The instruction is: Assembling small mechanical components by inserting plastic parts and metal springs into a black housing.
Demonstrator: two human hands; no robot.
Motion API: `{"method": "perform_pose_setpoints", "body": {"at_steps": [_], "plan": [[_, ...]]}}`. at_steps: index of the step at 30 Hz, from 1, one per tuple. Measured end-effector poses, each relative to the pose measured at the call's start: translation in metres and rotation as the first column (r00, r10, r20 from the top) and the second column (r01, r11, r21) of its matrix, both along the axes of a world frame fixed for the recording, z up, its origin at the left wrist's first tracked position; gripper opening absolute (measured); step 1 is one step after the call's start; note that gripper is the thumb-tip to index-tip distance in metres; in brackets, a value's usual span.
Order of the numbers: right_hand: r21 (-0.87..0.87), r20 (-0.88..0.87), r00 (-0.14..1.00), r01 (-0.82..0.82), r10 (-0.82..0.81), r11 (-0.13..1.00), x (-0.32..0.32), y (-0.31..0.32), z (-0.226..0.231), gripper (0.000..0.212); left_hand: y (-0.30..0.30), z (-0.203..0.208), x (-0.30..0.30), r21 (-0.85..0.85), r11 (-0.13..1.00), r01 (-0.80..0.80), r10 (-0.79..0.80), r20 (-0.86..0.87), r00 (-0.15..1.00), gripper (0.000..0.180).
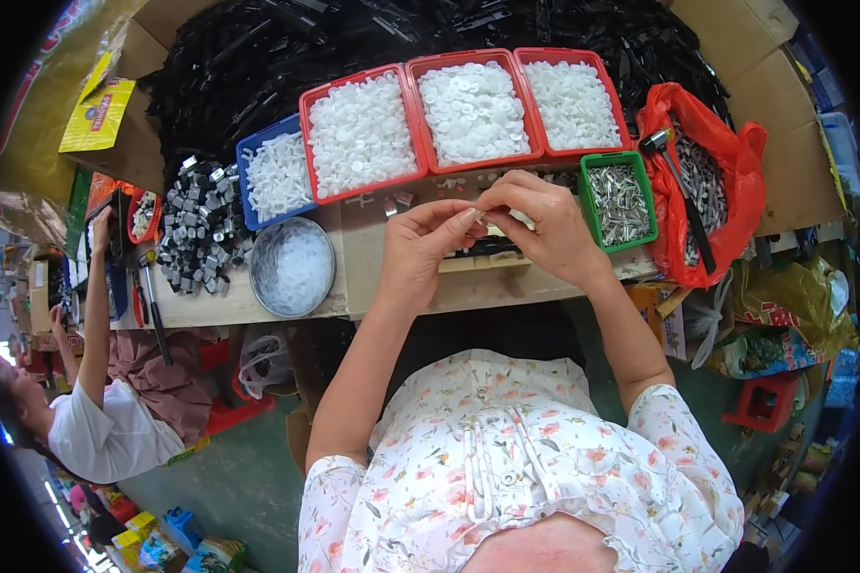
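White and probably plastic, the small part (482, 220) sits mostly hidden between both hands, above the table (358, 277). Left hand (420, 250) and right hand (543, 225) each have thumb and forefinger closed in a tight pinch on it, tips nearly meeting; if either grip slips, it could flick away and get lost among the loose bits (398, 201) nearby. Just beside the right hand stands a green bin (631, 242) of metal pins (621, 201), which a careless swing could knock. Behind, red trays (373, 189) heaped with white pieces (473, 105) might spill if bumped. Farther left, a round metal bowl (294, 311) stands near the front edge, where a sweeping left arm (358, 387) could push it off.
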State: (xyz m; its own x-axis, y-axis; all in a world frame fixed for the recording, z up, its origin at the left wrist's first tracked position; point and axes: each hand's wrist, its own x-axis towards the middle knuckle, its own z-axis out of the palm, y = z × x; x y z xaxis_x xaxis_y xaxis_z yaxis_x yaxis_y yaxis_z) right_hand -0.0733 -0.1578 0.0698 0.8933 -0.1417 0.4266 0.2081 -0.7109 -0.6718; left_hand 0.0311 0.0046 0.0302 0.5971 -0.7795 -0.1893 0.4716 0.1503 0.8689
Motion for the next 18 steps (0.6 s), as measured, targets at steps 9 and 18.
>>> {"method": "perform_pose_setpoints", "body": {"at_steps": [9,18], "plan": [[-0.020,0.109,0.989,0.105,-0.103,0.994,-0.010,0.011,-0.017,0.014,0.000,-0.005,-0.008,-0.068,0.993,-0.098,0.083,-0.199,0.976,0.015],[0.279,-0.073,0.993,0.107,-0.090,0.954,-0.006,0.014,-0.023,0.009,0.008,-0.002,-0.018,-0.012,0.993,-0.117,0.112,-0.228,0.967,0.025]]}}
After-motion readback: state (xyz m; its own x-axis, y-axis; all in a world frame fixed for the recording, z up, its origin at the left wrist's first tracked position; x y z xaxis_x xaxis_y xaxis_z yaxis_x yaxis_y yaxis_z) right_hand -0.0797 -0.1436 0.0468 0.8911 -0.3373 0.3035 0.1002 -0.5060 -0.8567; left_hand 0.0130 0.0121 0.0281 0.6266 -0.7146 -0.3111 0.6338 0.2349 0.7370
